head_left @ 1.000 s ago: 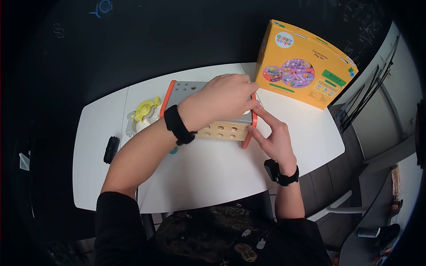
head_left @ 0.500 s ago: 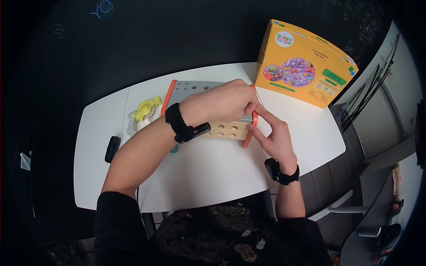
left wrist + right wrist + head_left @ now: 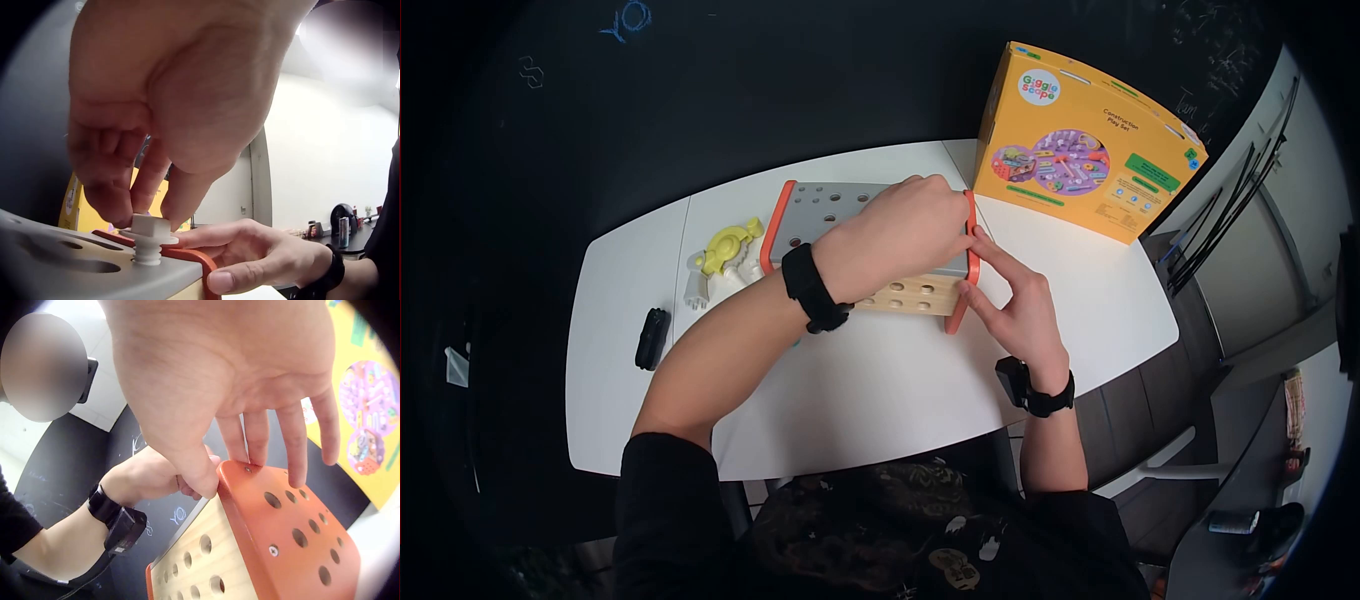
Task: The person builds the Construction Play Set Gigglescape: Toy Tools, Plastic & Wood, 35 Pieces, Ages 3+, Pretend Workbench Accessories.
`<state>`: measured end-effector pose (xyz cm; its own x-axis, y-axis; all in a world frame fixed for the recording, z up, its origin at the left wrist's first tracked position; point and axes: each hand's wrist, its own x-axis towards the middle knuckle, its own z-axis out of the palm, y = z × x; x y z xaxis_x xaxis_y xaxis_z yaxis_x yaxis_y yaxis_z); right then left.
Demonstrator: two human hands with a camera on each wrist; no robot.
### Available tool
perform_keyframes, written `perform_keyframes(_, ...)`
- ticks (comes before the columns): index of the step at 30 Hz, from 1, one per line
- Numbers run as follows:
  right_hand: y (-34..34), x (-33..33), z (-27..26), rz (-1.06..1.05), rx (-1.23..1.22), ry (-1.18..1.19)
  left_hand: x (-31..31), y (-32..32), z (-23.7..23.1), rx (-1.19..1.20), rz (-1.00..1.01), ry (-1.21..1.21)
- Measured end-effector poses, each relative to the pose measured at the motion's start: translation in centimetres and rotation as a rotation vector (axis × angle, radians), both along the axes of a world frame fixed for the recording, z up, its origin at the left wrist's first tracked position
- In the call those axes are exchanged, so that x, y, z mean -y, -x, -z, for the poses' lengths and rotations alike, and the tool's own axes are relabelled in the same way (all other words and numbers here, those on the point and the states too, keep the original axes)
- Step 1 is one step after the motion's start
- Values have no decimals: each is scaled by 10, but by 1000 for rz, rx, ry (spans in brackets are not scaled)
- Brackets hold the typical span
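Observation:
A toy workbench with a grey top (image 3: 808,215), a pale wooden front (image 3: 945,298) and orange end panels (image 3: 250,509) stands on the table, holes across its faces. Over its right end, the left hand (image 3: 900,235) pinches the head of a white toy bolt (image 3: 149,234) between thumb and fingers. Some of the bolt's thread shows above the grey top. The right hand (image 3: 1025,305) rests on the right orange panel, thumb against its front corner, extended fingers at its upper edge. From the head view the bolt is hidden behind the left hand.
Behind on the right stands a yellow play-set box (image 3: 1090,140). Left of the workbench lie yellow-green toy pieces (image 3: 728,248) and a grey piece (image 3: 697,288). A black object (image 3: 652,338) lies near the left edge of the white table (image 3: 850,400).
The left hand has turned at the wrist back and forth and sits slightly lower, uncovering more holes in the grey top. The right hand and workbench have stayed in place.

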<state>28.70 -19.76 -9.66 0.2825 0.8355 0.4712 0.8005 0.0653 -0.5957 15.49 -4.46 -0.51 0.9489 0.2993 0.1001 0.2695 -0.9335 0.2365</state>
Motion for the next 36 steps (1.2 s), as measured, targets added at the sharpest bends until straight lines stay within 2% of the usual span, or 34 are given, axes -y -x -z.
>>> perform_keyframes(4,-1,-1,3,-17,18,-48,-12,0,13,136,121,15)
perform_keyframes(6,-1,0,2,-15,-10,-21,-18,0,17,225,282,94)
perform_keyframes(7,-1,-1,2,-15,-10,-23,-18,-1,14,225,282,93)
perform_keyframes(9,-2,-1,3,-20,11,-48,-16,-3,9,-1,249,168)
perform_keyframes(13,0,1,0,-11,-23,-28,-15,-3,5,-48,273,176)
perform_keyframes(15,1,2,-2,-2,-36,2,-13,1,5,169,365,305)
perform_keyframes(16,1,2,-1,-2,-36,2,-13,0,9,169,365,305)
perform_keyframes(18,0,0,1,-17,-27,-44,-16,-2,20,420,345,121)
perform_keyframes(19,0,0,1,-17,-27,-43,-14,-1,18,420,345,121)
perform_keyframes(21,0,1,-1,-7,-1,-26,-11,2,13,264,163,-50)
perform_keyframes(22,0,1,0,-8,-2,-24,-10,2,12,263,162,-48)
perform_keyframes(24,0,0,0,-12,10,-27,-8,0,10,66,93,-54)
perform_keyframes(28,-1,0,2,-25,-1,-48,-7,-1,12,57,101,-42)
perform_keyframes(31,-1,0,2,-22,-5,-38,-11,1,13,45,156,-73)
perform_keyframes(33,-1,0,2,-12,-7,-14,-18,2,21,204,339,-24)
perform_keyframes(34,-2,0,2,-13,-7,-14,-21,3,23,204,338,-24)
perform_keyframes(36,-2,0,4,-11,-6,-15,-25,2,25,319,536,54)
